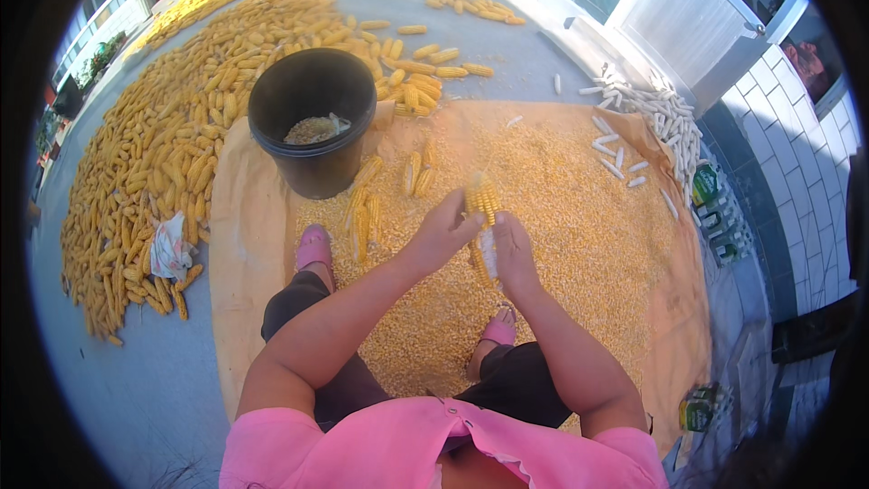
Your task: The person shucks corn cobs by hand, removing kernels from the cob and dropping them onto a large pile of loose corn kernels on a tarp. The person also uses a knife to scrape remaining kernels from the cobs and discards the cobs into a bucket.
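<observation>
Between both hands, in front of my knees, is a partly shelled ear of dried corn [483,200]; a pale strip of bare cob shows on its lower part. My left hand [445,227] grips its left side near the middle. On its right side, my right hand [517,251] has the thumb pressed up against the kernels. Loose corn kernels [570,251] lie spread beneath the hands. Several whole ears [363,217] rest on them at the left. A black plastic bucket [305,180] stands behind these ears, with some kernels and a pale scrap inside.
A tan sheet [248,244] lies under the kernels. Beyond it at the left is a large heap of corn ears [163,142] with a patterned cloth [171,248] on it. Stripped cobs [669,125] are piled at the right by the tiled wall, near packs of green-labelled bottles [719,217].
</observation>
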The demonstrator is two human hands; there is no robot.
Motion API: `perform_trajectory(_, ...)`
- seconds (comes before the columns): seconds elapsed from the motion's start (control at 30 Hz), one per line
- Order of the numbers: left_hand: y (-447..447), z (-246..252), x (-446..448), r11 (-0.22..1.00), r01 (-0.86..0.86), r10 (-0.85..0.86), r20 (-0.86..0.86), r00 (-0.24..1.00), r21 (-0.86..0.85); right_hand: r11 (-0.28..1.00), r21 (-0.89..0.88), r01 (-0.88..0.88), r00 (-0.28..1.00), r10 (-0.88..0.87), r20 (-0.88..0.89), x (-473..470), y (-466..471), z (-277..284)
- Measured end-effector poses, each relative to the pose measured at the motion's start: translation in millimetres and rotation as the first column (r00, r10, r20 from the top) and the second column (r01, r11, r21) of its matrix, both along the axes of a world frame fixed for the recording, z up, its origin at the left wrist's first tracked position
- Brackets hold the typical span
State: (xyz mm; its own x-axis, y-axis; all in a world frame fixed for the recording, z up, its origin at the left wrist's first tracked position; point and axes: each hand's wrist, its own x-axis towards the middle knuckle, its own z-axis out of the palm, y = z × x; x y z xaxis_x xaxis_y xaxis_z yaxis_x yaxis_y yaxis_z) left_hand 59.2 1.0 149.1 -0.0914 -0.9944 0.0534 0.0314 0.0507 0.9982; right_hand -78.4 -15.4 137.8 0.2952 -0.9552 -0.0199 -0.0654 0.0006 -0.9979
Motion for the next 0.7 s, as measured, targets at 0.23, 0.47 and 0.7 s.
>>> perform_trajectory(0.23,-0.9,3.7,0.8,0.989,0.122,-0.108,-0.150,0.983,0.089,0.957,0.286,-0.045,0.983,-0.010,0.186,-5.9,-1.9,2.4)
perform_trajectory(0.47,-2.2,-7.6,-8.5,0.991,-0.033,0.014,-0.141,0.990,-0.132,0.961,-0.273,-0.033,0.981,-0.020,-0.191,-2.7,1.7,2.8)
perform_trajectory(0.7,-1.7,-4.6,-5.8,0.993,-0.072,0.067,-0.056,0.996,-0.096,0.985,-0.170,-0.015,0.992,-0.007,-0.128,-0.3,-0.7,-1.1)
